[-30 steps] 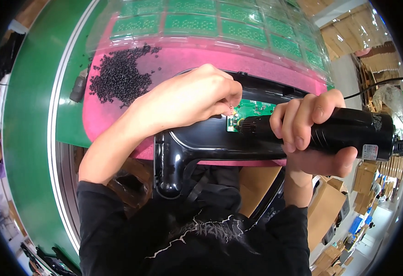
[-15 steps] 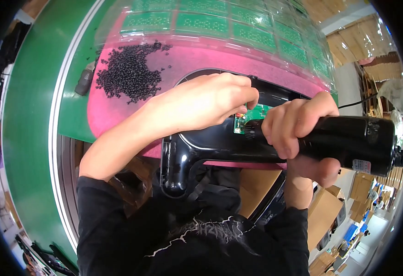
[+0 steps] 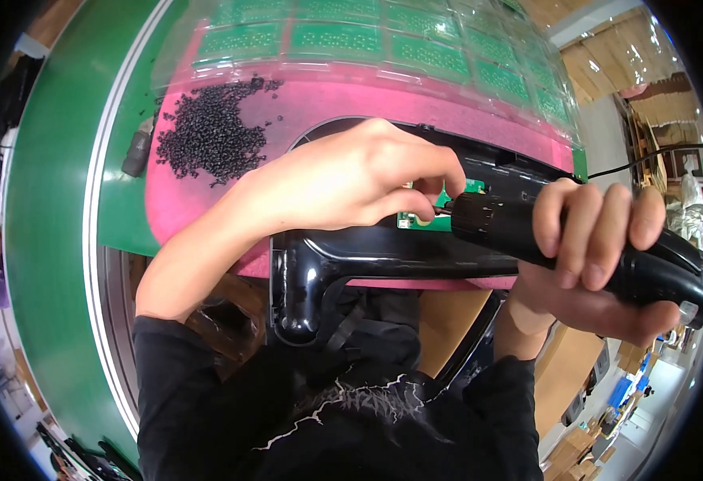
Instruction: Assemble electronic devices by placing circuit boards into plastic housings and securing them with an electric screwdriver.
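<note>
My right hand [image 3: 596, 244] is wrapped round a black electric screwdriver [image 3: 520, 224], held nearly level with its nose to the left. At the thin bit tip, the thumb and fingers of my left hand [image 3: 391, 176] close in a pinch; whatever small thing they hold is hidden. Beneath both hands lies a large black plastic housing [image 3: 367, 258] with a rounded leg at its near left. Inside it sits a green circuit board [image 3: 439, 220], partly covered by my left fingers and the screwdriver.
Small black screws [image 3: 211, 132] lie heaped on the pink mat [image 3: 327, 98]. Clear plastic trays of green circuit boards [image 3: 335, 38] stand behind. A dark cylindrical object [image 3: 136, 152] lies left of the mat. A black cable [image 3: 640, 160] runs at the right; cardboard [image 3: 455, 329] stands below the bench.
My right hand has drawn the screwdriver back to the right and swung its rear end toward me. Its nose has lifted off the board, and my left fingers have come to its bit.
</note>
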`<state>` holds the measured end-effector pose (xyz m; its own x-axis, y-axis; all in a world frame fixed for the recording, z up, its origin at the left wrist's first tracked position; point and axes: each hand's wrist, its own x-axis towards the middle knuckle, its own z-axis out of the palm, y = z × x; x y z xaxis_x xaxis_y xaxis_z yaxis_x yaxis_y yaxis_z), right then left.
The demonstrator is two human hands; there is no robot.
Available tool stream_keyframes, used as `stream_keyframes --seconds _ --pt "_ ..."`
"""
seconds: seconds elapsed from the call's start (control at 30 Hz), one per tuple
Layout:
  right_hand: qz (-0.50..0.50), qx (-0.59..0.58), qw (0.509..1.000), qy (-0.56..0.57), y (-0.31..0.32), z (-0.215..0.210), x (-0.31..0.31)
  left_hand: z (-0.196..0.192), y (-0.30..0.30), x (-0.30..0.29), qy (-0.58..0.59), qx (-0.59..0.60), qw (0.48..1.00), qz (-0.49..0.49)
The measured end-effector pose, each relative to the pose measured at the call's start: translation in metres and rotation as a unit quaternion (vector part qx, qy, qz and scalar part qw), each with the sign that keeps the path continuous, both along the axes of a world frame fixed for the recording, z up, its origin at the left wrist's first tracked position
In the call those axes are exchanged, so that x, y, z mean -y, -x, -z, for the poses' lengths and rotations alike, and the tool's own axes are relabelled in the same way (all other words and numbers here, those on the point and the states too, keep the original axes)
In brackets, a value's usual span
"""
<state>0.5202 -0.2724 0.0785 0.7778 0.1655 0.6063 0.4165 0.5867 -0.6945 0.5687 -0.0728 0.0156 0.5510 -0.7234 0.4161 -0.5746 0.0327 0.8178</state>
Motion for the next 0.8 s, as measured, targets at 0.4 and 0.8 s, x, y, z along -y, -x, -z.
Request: stream_keyframes --seconds 0.4,0.8 --pt "0.057 0.039 0.995 -0.068 0.009 0.002 0.012 -0.003 0.005 0.013 0.056 -0.074 0.995 -0.020" --pt "0.162 -0.064 0.977 0.122 0.015 0.016 0.058 0.002 -0.006 0.002 0.097 0.002 0.991 -0.090"
